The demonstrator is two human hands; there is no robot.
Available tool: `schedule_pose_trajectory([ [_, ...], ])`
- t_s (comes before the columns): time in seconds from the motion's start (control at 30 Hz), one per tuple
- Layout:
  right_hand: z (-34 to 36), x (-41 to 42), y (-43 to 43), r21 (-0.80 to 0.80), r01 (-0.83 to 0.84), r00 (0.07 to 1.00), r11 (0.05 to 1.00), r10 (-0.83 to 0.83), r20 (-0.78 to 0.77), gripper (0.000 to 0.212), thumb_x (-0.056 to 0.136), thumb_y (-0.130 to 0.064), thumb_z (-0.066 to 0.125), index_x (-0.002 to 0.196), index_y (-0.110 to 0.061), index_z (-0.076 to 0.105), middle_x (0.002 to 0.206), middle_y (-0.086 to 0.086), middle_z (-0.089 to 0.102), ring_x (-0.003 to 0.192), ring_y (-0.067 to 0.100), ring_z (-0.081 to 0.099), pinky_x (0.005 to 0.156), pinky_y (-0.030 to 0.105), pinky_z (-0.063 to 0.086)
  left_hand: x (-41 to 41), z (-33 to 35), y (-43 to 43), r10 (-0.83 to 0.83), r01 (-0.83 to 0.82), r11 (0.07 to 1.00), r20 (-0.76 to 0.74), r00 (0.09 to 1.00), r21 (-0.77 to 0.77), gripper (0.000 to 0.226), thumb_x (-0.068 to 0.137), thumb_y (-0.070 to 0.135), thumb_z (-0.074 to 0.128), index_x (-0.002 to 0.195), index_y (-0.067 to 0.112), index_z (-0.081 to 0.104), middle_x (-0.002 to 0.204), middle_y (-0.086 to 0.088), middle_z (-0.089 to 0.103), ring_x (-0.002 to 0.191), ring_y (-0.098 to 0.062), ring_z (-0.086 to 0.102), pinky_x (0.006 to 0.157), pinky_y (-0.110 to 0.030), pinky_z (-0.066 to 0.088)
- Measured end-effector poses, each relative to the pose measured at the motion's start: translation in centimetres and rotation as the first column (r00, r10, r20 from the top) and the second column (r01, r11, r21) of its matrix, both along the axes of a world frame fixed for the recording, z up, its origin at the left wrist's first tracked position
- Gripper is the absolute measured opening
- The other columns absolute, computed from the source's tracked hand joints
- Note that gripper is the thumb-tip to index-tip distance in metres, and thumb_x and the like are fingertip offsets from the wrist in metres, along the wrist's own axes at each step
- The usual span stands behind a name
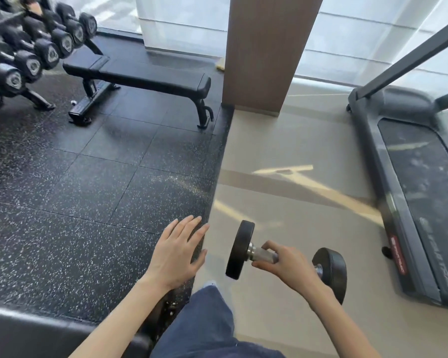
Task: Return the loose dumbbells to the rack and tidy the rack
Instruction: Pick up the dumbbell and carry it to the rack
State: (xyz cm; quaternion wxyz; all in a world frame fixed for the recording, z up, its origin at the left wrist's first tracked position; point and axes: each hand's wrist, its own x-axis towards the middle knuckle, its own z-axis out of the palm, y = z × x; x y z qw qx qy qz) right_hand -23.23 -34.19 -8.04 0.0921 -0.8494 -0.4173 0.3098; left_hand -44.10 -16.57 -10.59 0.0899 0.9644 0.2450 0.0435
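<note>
Dumbbell held over pale floor, well apart from rack. My right hand fingers clasp metal handle mid-bar: balanced hold. Judged heavy, rigid. Left hand spread, empty.

A brown pillar stands on pale beige floor. Left of the pillar, rubber flooring is black flecked with white, a bench is plain black, and racked dumbbells are black with grey end caps. Right of it, a dark grey treadmill bears a red label. In front of the pillar are a black-headed, silver-handled dumbbell and a blue trouser leg.
</note>
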Motion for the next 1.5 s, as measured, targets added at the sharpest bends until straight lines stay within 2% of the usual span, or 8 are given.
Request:
schedule_pose_trajectory([
  [0.17, 1.3, 6.5, 7.5, 0.025, 0.006, 0.997, 1.0, -0.008, 0.071, 0.041, 0.078, -0.068, 0.053, 0.105, -0.038, 0.051, 0.089, -0.006, 0.065, 0.077, 0.018, 0.057, 0.06, 0.029, 0.041, 6.6, 1.3, 7.8, -0.021, 0.02, 1.0, 0.013, 1.0, 0.016, 0.056, 0.088, 0.044, 0.039, 0.136, 0.018, 0.05, 0.136, -0.007, 0.052, 0.129, -0.024, 0.046, 0.108, -0.042, 0.025],
  [0.47, -1.7, 16.4, 17.3, -0.016, 0.033, 0.998, 0.999, -0.034, -0.052, 0.04, 0.08, -0.062, 0.056, 0.11, -0.035, 0.051, 0.093, -0.002, 0.066, 0.081, 0.019, 0.06, 0.064, 0.03, 0.043, 17.0, -1.0, 16.7, -0.021, 0.021, 1.0, -0.039, 0.999, -0.005, 0.055, 0.087, 0.043, 0.041, 0.135, 0.018, 0.051, 0.134, -0.005, 0.054, 0.127, -0.024, 0.047, 0.107, -0.041, 0.026],
  [0.7, -1.3, 29.4, 27.5, -0.008, -0.01, 0.996, 1.0, 0.009, -0.084, 0.04, 0.08, -0.06, 0.058, 0.106, -0.031, 0.052, 0.094, -0.002, 0.065, 0.077, 0.017, 0.056, 0.065, 0.03, 0.044, 29.3, -1.4, 25.4, 0.056, -0.056, 0.998, -0.112, 0.992, 0.003, 0.055, 0.087, 0.045, 0.037, 0.133, 0.019, 0.053, 0.131, -0.005, 0.057, 0.125, -0.024, 0.05, 0.107, -0.041, 0.025],
  [0.83, 0.7, 37.2, 33.6, 0.037, -0.052, 0.999, 0.998, 0.052, 0.0, 0.039, 0.08, -0.064, 0.056, 0.106, -0.035, 0.052, 0.093, -0.007, 0.064, 0.08, 0.015, 0.058, 0.067, 0.028, 0.048, 36.4, -0.1, 30.2, 0.128, -0.128, 0.992, -0.068, 0.989, -0.003, 0.055, 0.089, 0.045, 0.036, 0.134, 0.019, 0.053, 0.132, -0.004, 0.057, 0.125, -0.023, 0.05, 0.107, -0.04, 0.025],
  [1.0, 2.1, 44.3, 40.0, 0.042, -0.092, 0.995, 0.995, 0.09, 0.04, 0.039, 0.081, -0.063, 0.055, 0.108, -0.035, 0.052, 0.095, -0.004, 0.065, 0.076, 0.014, 0.053, 0.056, 0.026, 0.039, 43.0, 0.1, 34.6, 0.181, -0.181, 0.983, 0.016, 0.983, -0.022, 0.053, 0.088, 0.041, 0.038, 0.133, 0.016, 0.054, 0.132, -0.006, 0.056, 0.126, -0.025, 0.049, 0.108, -0.041, 0.026],
  [1.13, 0.8, 48.4, 43.9, 0.01, -0.101, 0.995, 0.995, 0.1, 0.029, 0.037, 0.078, -0.065, 0.056, 0.1, -0.036, 0.053, 0.089, -0.006, 0.067, 0.078, 0.017, 0.059, 0.064, 0.031, 0.046, 46.5, -0.9, 38.3, 0.207, -0.206, 0.978, 0.025, 0.978, -0.038, 0.052, 0.088, 0.041, 0.04, 0.13, 0.016, 0.057, 0.131, -0.006, 0.057, 0.125, -0.025, 0.05, 0.107, -0.042, 0.028],
  [1.27, -0.8, 51.9, 49.2, -0.027, -0.121, 0.993, 0.992, 0.122, 0.012, 0.035, 0.078, -0.064, 0.056, 0.099, -0.037, 0.053, 0.081, -0.009, 0.062, 0.073, 0.016, 0.056, 0.062, 0.029, 0.044, 50.1, -2.0, 43.8, 0.208, -0.207, 0.978, 0.012, 0.978, -0.036, 0.052, 0.086, 0.039, 0.041, 0.128, 0.016, 0.059, 0.129, -0.006, 0.059, 0.122, -0.026, 0.052, 0.106, -0.041, 0.028],
  [1.5, -2.0, 59.6, 62.3, -0.036, -0.11, 0.994, 0.993, 0.11, -0.018, 0.037, 0.075, -0.065, 0.058, 0.098, -0.037, 0.054, 0.092, -0.007, 0.067, 0.087, 0.018, 0.061, 0.071, 0.03, 0.048, 58.2, -2.6, 57.8, 0.209, -0.21, 0.976, -0.02, 0.978, -0.051, 0.054, 0.087, 0.042, 0.04, 0.132, 0.018, 0.054, 0.131, -0.005, 0.057, 0.125, -0.024, 0.049, 0.108, -0.04, 0.026],
])
